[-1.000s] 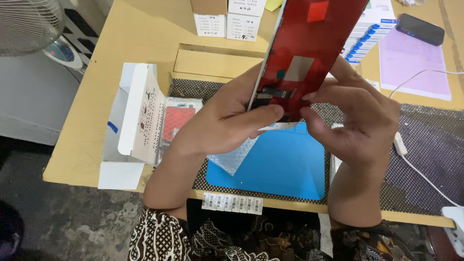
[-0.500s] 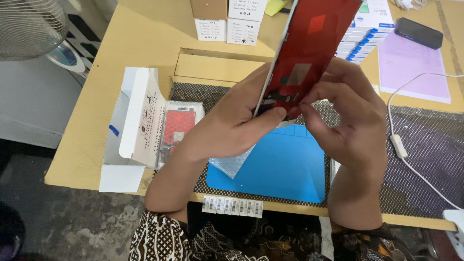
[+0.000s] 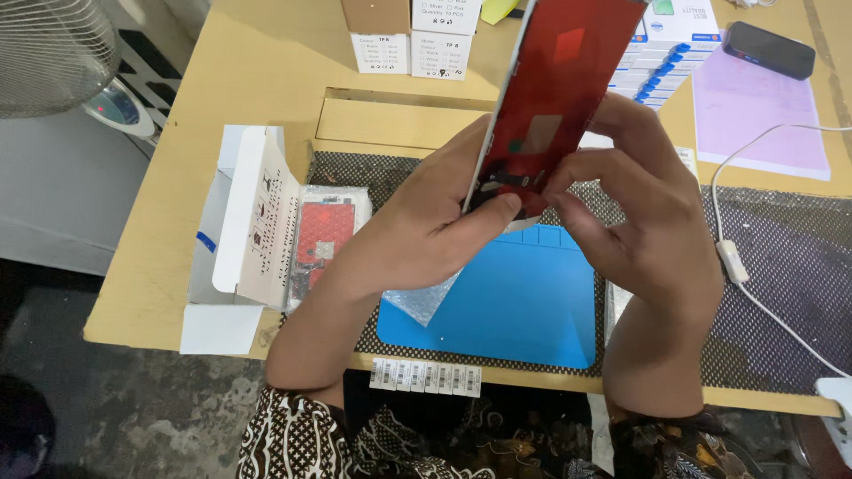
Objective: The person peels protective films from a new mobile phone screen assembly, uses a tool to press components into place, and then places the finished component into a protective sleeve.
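Red screen panel (image 3: 559,98) gripped by both hands (image 3: 532,222); white box (image 3: 253,226) open.

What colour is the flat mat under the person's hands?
Bright blue; the mat shows best in the head view.

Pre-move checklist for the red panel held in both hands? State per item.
1. Left hand gripping the flat red screen panel: ok.
2. Right hand fingers on the panel's lower end: ok.
3. Panel lifted off the blue rectangular mat: ok.
4. Bare mat area under the hands: ok.
5. White cable apart from the hands: ok.
6. Panel face undamaged: cannot tell.
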